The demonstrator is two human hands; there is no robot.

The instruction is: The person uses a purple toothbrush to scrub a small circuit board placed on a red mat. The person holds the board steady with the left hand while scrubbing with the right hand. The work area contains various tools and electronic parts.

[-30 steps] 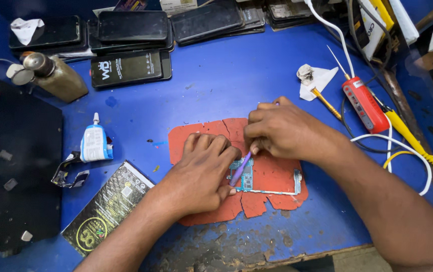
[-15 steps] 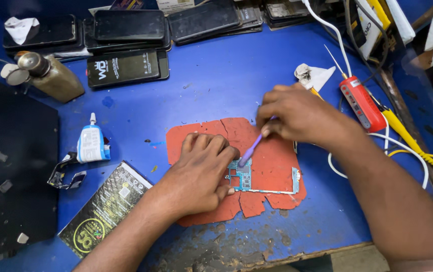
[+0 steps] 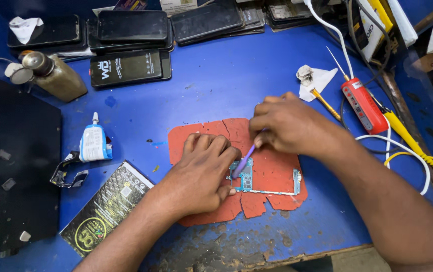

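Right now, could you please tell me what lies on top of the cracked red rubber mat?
On the cracked red rubber mat lies a thin blue-green circuit board. The left hand covers the board's left end; the right hand touches a purple tool to it.
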